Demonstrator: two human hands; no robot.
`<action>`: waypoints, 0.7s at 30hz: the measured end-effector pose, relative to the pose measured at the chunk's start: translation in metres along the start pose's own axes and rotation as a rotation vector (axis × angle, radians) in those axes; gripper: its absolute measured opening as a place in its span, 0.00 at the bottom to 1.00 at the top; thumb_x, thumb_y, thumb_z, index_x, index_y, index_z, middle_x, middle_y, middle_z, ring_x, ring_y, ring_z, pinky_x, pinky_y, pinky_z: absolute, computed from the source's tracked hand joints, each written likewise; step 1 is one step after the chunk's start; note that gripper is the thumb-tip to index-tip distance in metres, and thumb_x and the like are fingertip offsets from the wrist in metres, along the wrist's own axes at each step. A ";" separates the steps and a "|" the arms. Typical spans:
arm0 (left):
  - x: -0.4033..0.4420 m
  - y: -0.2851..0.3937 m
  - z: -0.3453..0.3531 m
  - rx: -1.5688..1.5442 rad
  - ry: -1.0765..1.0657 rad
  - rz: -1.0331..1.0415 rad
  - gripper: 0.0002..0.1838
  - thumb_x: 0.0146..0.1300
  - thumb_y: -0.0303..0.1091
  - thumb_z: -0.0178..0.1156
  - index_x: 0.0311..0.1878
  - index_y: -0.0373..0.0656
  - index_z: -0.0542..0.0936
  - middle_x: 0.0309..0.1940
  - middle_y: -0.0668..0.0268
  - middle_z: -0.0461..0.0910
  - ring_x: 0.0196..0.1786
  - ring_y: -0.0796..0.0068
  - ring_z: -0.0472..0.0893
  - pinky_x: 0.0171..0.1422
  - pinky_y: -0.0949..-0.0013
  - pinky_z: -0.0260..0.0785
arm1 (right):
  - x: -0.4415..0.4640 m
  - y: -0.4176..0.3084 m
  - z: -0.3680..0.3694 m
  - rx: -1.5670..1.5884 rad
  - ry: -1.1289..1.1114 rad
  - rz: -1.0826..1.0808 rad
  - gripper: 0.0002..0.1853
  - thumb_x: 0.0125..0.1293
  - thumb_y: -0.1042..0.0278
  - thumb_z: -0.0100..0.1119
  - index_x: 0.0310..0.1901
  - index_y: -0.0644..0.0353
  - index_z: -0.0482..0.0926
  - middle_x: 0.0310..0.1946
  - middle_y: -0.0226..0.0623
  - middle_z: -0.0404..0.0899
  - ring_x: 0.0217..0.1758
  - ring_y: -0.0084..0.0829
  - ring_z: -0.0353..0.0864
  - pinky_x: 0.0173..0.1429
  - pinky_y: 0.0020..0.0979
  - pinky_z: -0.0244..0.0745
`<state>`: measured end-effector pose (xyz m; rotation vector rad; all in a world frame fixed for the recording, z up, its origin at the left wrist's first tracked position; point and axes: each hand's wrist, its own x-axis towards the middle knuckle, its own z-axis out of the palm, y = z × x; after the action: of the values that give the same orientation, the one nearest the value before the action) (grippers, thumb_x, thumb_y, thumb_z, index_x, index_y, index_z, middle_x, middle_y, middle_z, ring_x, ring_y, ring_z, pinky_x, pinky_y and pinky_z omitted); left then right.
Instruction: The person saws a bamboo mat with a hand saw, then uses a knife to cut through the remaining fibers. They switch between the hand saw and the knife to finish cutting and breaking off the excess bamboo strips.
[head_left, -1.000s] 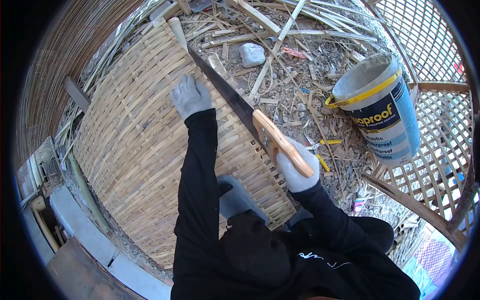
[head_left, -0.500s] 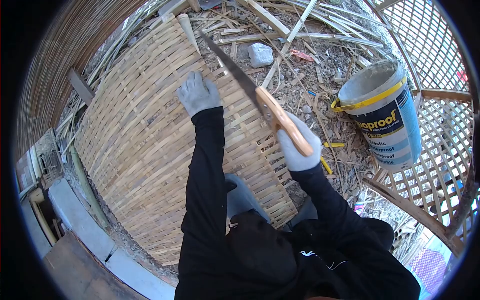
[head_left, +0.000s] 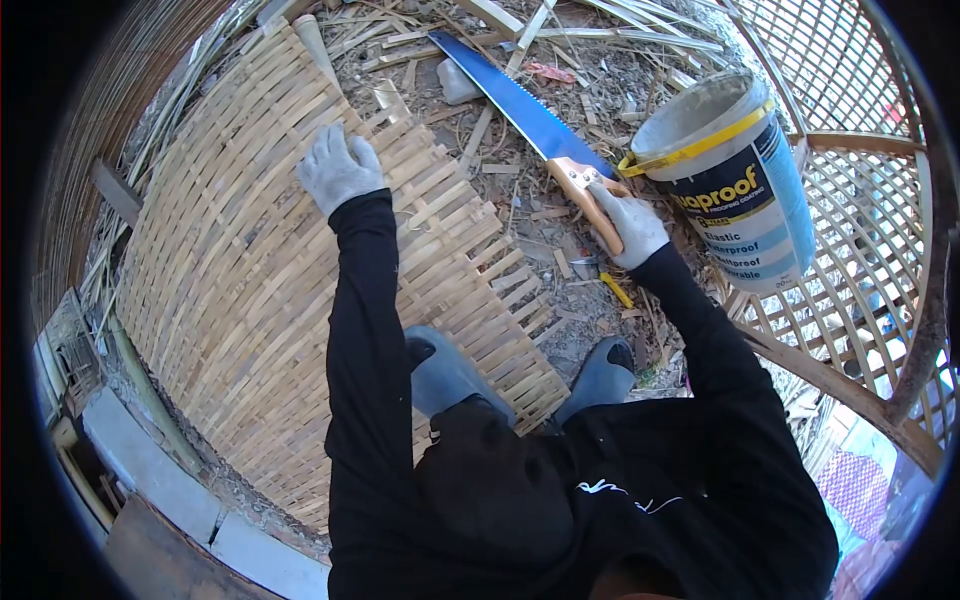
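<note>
My gloved left hand [head_left: 340, 170] lies with fingers spread on a large woven bamboo mat [head_left: 250, 270]. My gloved right hand [head_left: 630, 222] is wrapped around the wooden handle of a hand saw [head_left: 530, 105]. The saw's blue toothed blade points up and left, off the mat's ragged right edge, over the littered ground. Its tip reaches past a pale block [head_left: 457, 82]. One of my grey clogs [head_left: 450, 375] stands on the mat, the other [head_left: 600, 378] beside its edge.
A bucket [head_left: 730, 180] with a yellow rim stands right of the saw. Behind it is a bamboo lattice [head_left: 860, 240]. Bamboo strips [head_left: 640, 40] litter the ground at the top. A yellow-handled tool [head_left: 617, 290] lies below my right hand. Grey blocks [head_left: 150, 460] line the lower left.
The saw has swung right, away from over the mat, and its blade now shows its flat blue side. My left hand remains on the mat; the whole view has shifted somewhat.
</note>
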<state>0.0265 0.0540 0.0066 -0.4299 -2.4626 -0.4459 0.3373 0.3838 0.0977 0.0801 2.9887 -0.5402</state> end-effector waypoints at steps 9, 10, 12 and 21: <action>-0.001 0.000 0.000 -0.010 -0.007 -0.009 0.16 0.71 0.37 0.69 0.58 0.45 0.89 0.62 0.60 0.89 0.65 0.56 0.85 0.72 0.49 0.73 | -0.004 -0.014 0.018 -0.145 -0.153 0.095 0.41 0.64 0.70 0.70 0.79 0.64 0.69 0.51 0.50 0.87 0.57 0.53 0.87 0.62 0.53 0.78; -0.001 0.001 -0.002 -0.006 -0.012 -0.011 0.16 0.71 0.37 0.69 0.58 0.45 0.89 0.62 0.60 0.89 0.65 0.56 0.85 0.72 0.49 0.74 | -0.007 -0.018 0.024 -0.173 -0.145 0.092 0.42 0.63 0.69 0.71 0.80 0.63 0.69 0.50 0.49 0.88 0.57 0.52 0.87 0.62 0.52 0.78; 0.000 0.001 -0.004 -0.001 -0.024 -0.009 0.16 0.71 0.37 0.69 0.58 0.45 0.89 0.62 0.60 0.89 0.65 0.56 0.85 0.71 0.49 0.74 | -0.017 -0.029 0.032 -0.186 -0.127 0.087 0.41 0.63 0.67 0.71 0.79 0.60 0.69 0.55 0.48 0.85 0.61 0.51 0.85 0.66 0.52 0.76; -0.003 -0.004 -0.009 -0.015 -0.052 -0.043 0.18 0.67 0.39 0.68 0.58 0.45 0.87 0.59 0.59 0.88 0.64 0.52 0.83 0.73 0.45 0.71 | -0.008 -0.093 0.011 0.246 -0.095 0.042 0.30 0.68 0.61 0.72 0.69 0.61 0.79 0.59 0.50 0.84 0.64 0.55 0.84 0.71 0.53 0.77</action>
<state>0.0315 0.0463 0.0105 -0.4003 -2.5242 -0.4766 0.3398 0.2929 0.1207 0.1314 2.8075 -0.8783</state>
